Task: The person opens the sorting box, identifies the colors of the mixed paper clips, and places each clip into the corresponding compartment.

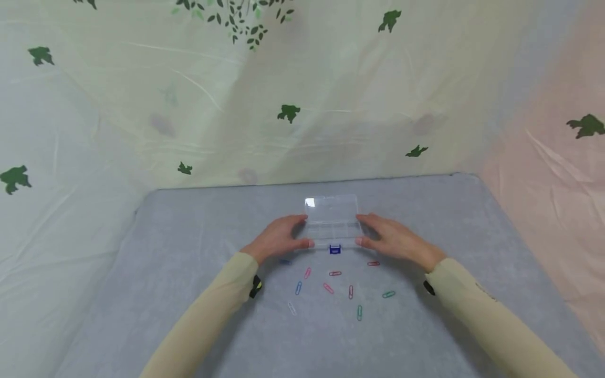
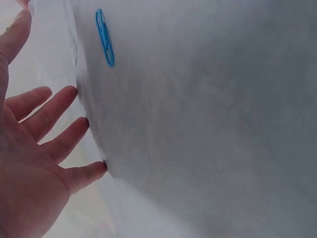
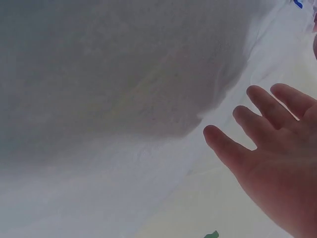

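Observation:
A clear plastic box (image 1: 333, 230) lies on the grey cloth with its transparent lid (image 1: 333, 208) raised toward the back and a dark blue latch (image 1: 335, 249) at its front. My left hand (image 1: 280, 239) is at the box's left side, thumb at the front corner and a fingertip near the lid's lower edge. At the right side, my right hand (image 1: 394, 237) mirrors it. The wrist views show the fingers of the left hand (image 2: 37, 144) and right hand (image 3: 275, 144) extended and spread. Whether they press the box is hard to tell.
Several coloured paper clips lie scattered in front of the box, among them a red clip (image 1: 335, 273), a green clip (image 1: 360, 313), a blue clip (image 1: 298, 287) and a white clip (image 1: 292, 308). A pale curtain (image 1: 331, 142) with green bird shapes hangs behind the grey surface (image 1: 212, 215).

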Demonstrator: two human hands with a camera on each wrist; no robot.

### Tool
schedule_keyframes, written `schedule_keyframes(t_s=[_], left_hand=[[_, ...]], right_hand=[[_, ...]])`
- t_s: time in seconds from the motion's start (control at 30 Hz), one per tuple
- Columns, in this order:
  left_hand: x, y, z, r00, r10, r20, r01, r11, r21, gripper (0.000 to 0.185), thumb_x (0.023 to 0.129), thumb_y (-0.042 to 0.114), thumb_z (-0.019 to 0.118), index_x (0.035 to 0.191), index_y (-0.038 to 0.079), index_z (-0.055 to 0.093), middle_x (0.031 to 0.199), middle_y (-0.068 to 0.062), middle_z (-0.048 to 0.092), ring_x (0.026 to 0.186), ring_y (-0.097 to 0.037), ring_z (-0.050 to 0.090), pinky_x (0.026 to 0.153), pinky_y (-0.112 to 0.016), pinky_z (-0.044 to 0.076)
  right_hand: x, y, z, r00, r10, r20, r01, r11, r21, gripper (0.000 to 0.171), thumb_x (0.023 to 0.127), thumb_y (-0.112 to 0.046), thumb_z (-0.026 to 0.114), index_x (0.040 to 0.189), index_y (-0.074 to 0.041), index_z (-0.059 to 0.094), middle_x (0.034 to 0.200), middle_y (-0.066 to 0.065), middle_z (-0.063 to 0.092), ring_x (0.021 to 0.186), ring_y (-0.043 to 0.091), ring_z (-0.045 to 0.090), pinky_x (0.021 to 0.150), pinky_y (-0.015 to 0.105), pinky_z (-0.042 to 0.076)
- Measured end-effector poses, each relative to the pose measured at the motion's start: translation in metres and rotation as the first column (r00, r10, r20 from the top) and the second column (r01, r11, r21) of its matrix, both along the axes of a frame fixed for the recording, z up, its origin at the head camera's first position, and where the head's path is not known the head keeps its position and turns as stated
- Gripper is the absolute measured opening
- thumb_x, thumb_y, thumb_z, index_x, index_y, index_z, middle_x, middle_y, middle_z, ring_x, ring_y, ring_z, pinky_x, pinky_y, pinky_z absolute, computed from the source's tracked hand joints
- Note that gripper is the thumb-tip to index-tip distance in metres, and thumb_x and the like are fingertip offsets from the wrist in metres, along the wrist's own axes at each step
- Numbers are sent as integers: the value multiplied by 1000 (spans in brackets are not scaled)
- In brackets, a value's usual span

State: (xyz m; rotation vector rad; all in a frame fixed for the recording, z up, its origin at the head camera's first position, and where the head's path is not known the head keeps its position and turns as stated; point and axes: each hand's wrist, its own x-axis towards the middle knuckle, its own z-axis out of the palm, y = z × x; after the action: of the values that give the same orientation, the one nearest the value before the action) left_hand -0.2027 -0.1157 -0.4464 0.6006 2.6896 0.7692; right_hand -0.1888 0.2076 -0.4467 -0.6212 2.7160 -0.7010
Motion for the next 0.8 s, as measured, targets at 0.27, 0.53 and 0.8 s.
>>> schedule_keyframes(t_s=[0.27, 0.53, 0.8], left_hand=[[-2, 0, -6, 999, 20, 31, -20, 1000, 18, 78, 91, 41, 80, 152, 5, 50, 151, -15, 55, 142, -32, 48, 120, -45, 36], [-1, 1, -1, 996, 45, 78, -50, 997, 61, 75, 89, 37, 83, 151, 7, 53, 148, -12, 58, 138, -30, 52, 119, -46, 38], [-1, 2, -2, 995, 58, 81, -64, 996, 68, 71, 86, 32, 87, 145, 7, 57, 143, -12, 61, 132, -29, 56, 114, -44, 43]], right_hand=[[0, -2, 0, 1000, 8, -6, -8, 1000, 4, 77, 101, -49, 64, 158, -3, 40, 160, 27, 38, 149, 45, 33, 121, 62, 27], [-1, -4, 1, 1000, 18, -13, -19, 1000, -23, 70, 101, -41, 68, 154, -1, 46, 156, 25, 46, 146, 43, 40, 118, 61, 32], [-4, -7, 1, 999, 32, -36, -32, 999, -23, 71, 96, -32, 76, 151, 2, 48, 152, 26, 49, 143, 44, 43, 117, 60, 34]])
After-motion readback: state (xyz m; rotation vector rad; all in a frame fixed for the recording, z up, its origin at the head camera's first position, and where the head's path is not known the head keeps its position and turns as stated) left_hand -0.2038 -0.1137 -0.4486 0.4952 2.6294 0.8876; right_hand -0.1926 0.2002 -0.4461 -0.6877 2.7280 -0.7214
